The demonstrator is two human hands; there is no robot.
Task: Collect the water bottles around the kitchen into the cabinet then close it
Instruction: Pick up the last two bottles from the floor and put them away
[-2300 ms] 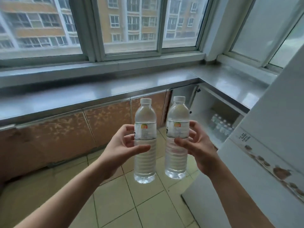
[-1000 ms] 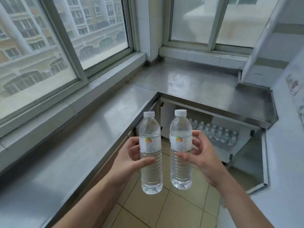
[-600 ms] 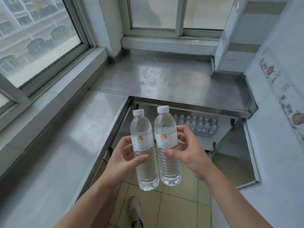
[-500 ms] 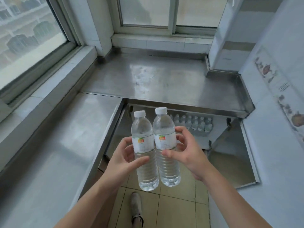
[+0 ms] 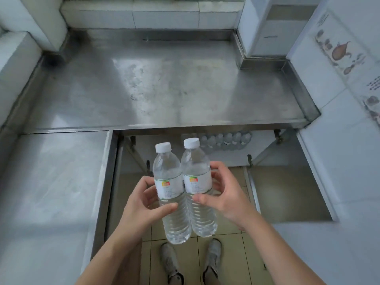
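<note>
I carry two clear water bottles with white caps, upright and side by side, touching. My left hand (image 5: 141, 204) grips the left bottle (image 5: 170, 175) around its label. My right hand (image 5: 225, 197) grips the right bottle (image 5: 197, 171) the same way. Both bottles hang above the floor in front of the open cabinet (image 5: 267, 153) under the steel counter. A row of several stored bottles (image 5: 226, 140) stands at the back of the cabinet, partly hidden by the counter edge.
The steel countertop (image 5: 164, 85) runs across the view and down the left side. The open cabinet door (image 5: 287, 194) swings out to the right. A white tiled wall (image 5: 339, 120) stands at the right. My shoes (image 5: 170, 262) are on the tiled floor.
My view has turned from the window to the corner and tilted down over the open cabinet. The two bottles have come together until they touch. Both grips are unchanged.
</note>
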